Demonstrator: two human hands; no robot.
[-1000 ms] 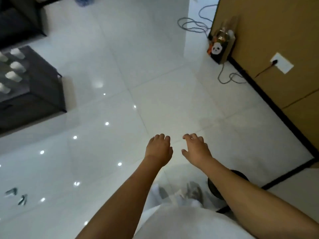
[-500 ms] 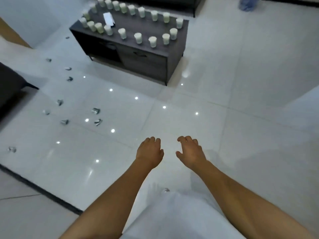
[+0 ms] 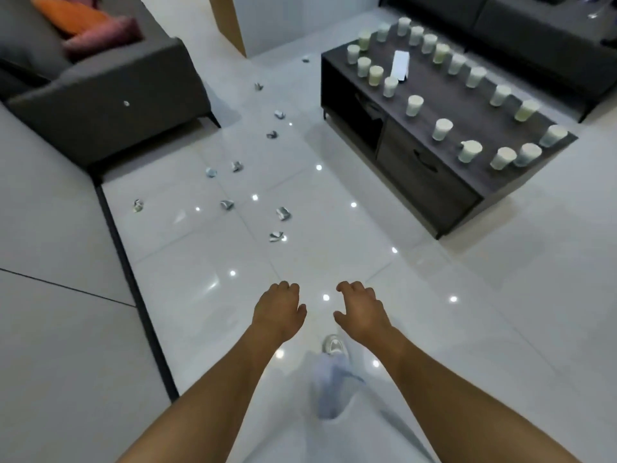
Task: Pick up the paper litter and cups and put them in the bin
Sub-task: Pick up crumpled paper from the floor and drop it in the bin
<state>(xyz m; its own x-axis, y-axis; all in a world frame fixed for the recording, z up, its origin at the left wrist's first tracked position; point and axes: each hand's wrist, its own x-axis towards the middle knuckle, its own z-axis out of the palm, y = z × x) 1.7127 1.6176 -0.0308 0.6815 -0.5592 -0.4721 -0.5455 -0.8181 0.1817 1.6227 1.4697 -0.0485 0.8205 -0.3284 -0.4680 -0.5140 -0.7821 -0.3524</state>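
Two hands, both empty: left hand [image 3: 279, 312] and right hand [image 3: 362, 312] held out side by side above the tiled floor [image 3: 500, 329], fingers loosely curled downward, each grip holding nothing. Crumpled paper litter [image 3: 276, 236] lies scattered on the floor ahead and slightly to the left, in a loose trail running away toward the sofa [image 3: 110, 95]; the nearest piece sits well apart from both hands, marginally closer to the left one. Paper cups [image 3: 442, 129], many, stand upright on the dark low table [image 3: 434, 182] ahead to the right, nearer the right hand. Bin: not in view.
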